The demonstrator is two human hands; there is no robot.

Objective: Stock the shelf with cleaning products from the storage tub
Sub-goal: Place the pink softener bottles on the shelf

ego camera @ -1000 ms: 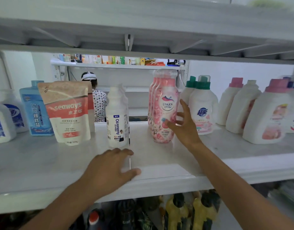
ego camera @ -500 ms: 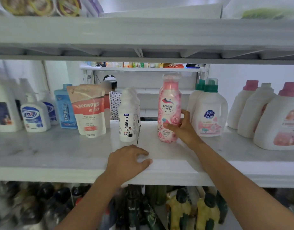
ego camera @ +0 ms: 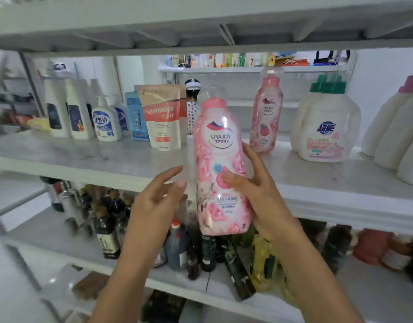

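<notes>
In the head view, the right hand (ego camera: 259, 194) grips a pink UYAJOY bottle (ego camera: 215, 141) round its lower half, thumb across the front and fingers curled behind. The bottle is held upright in the air, in front of the edge of the white shelf (ego camera: 329, 183), its clear cap uppermost. The left hand (ego camera: 154, 206) is held just beside the bottle's lower left, fingers relaxed and holding nothing; whether it touches cannot be told. On the shelf behind stand a second pink bottle (ego camera: 266, 117), a white jug with a green cap (ego camera: 326, 127) and a seaways pouch (ego camera: 163, 120). Dark bottles (ego camera: 107, 229) crowd the shelf below.
</notes>
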